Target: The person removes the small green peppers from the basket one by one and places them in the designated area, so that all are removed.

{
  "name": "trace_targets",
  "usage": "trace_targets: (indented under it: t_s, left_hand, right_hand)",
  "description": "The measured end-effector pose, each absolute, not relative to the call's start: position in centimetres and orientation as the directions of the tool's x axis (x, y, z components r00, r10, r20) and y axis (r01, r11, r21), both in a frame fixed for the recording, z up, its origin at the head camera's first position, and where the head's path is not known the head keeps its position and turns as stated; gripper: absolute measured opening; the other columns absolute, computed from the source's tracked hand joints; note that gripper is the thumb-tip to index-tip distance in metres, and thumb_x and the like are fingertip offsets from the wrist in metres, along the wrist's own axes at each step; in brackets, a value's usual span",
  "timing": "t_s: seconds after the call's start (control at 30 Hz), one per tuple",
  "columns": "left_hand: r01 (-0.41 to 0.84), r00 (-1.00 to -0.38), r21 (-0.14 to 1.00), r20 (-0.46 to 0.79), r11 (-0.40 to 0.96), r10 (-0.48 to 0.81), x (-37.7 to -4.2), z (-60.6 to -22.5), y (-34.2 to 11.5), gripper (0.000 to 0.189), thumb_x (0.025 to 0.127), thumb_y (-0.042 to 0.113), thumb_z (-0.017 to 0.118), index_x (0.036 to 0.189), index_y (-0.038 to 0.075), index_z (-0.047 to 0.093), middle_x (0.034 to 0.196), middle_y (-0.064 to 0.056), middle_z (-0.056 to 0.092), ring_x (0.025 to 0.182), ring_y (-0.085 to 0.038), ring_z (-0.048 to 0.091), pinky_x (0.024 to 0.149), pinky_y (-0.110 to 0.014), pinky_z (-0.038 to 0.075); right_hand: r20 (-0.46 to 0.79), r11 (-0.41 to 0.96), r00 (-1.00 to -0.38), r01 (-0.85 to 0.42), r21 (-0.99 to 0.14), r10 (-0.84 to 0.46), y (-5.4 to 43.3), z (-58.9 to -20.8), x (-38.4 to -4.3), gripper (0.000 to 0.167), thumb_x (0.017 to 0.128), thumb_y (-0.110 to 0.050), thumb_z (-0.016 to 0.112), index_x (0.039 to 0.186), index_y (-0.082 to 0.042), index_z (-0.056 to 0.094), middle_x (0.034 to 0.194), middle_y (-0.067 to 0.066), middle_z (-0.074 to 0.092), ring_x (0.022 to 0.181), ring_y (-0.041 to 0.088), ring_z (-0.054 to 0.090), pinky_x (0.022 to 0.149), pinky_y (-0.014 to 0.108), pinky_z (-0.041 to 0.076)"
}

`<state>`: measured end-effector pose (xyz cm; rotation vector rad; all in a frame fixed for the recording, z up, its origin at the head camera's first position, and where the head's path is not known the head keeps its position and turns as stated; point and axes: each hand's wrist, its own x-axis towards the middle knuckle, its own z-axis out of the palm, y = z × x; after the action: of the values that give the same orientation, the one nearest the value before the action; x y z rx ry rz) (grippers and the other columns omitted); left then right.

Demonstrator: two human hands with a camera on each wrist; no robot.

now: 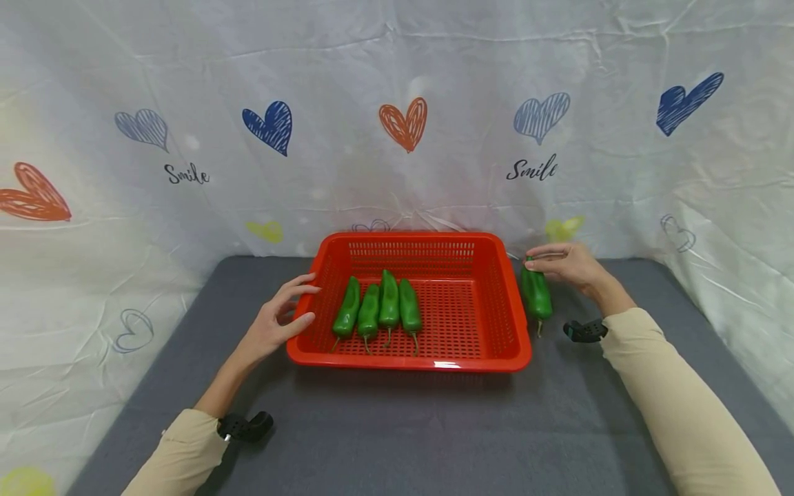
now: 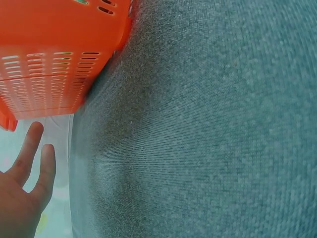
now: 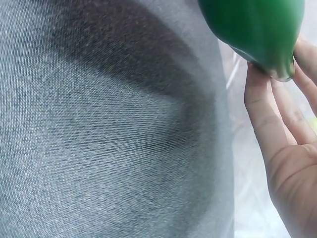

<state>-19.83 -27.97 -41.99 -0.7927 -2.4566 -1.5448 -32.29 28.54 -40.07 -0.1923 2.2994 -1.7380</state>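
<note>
Looks like hard, glossy plastic in the red basket (image 1: 372, 359), with a bright white highlight along the near edge. Shines waxy and smooth on the green peppers (image 1: 389, 303). Reads as matt woven cloth on the grey surface (image 1: 384, 430), finely textured and slightly rough up close. Appears thin, creased and faintly lustrous in the white backdrop (image 1: 335, 76), too unclear to call plastic or fabric. Seems soft, matt cloth in the beige sleeves (image 1: 676, 399); dull and black, like plastic, in the wristbands (image 1: 584, 331).
</note>
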Motion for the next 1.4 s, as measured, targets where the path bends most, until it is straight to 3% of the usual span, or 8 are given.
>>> trace_targets:
  t_s: [0.3, 0.8, 1.17, 1.4]
  left_hand:
    - [0.5, -0.847, 0.804, 0.378, 0.32, 0.374, -19.9, -41.9, -28.0, 0.048, 0.095, -0.005, 0.063, 0.141, 0.002, 0.054, 0.16, -0.011, 0.032, 0.112, -0.035, 0.059, 0.086, -0.034, 0.053]
    - [0.491, -0.853, 0.811, 0.373, 0.319, 0.365, -20.0, -42.0, -27.9, 0.049, 0.094, -0.005, 0.064, 0.141, 0.003, 0.054, 0.159, -0.01, 0.033, 0.113, -0.034, 0.059, 0.087, -0.034, 0.054]
    - [0.491, -0.854, 0.81, 0.373, 0.322, 0.363, -19.9, -41.9, -27.9, 0.048, 0.095, -0.005, 0.064, 0.141, 0.004, 0.054, 0.159, -0.01, 0.033, 0.113, -0.035, 0.06, 0.086, -0.033, 0.054]
    - [0.488, -0.856, 0.811, 0.373, 0.322, 0.358, -19.8, -42.0, -28.0, 0.049, 0.094, -0.005, 0.064, 0.142, 0.004, 0.054, 0.159, -0.01, 0.033, 0.112, -0.036, 0.06, 0.086, -0.033, 0.053]
  right_hand:
    - [-0.142, 0.329, -0.957, 0.052, -0.943, -0.254, 28.5, -41.0, -32.7, 0.061, 0.091, -0.02, 0.081, 0.136, 0.012, 0.057, 0.111, 0.002, 0.074, 0.097, 0.011, 0.069, 0.083, 0.031, 0.055]
    - [-0.154, 0.38, -0.962, 0.058, -0.923, -0.228, 28.4, -42.2, -33.1, 0.055, 0.092, -0.017, 0.079, 0.134, 0.011, 0.059, 0.11, 0.007, 0.073, 0.092, 0.009, 0.068, 0.078, 0.028, 0.056]
    - [-0.116, 0.346, -0.953, 0.013, -0.938, -0.278, 29.3, -42.5, -32.8, 0.057, 0.092, -0.01, 0.078, 0.137, 0.015, 0.052, 0.13, 0.027, 0.061, 0.095, 0.009, 0.068, 0.083, 0.036, 0.056]
    - [-0.089, 0.343, -0.956, -0.013, -0.939, -0.28, 29.9, -41.7, -32.3, 0.06, 0.095, -0.014, 0.075, 0.139, 0.015, 0.049, 0.137, 0.034, 0.052, 0.099, 0.012, 0.069, 0.088, 0.039, 0.054]
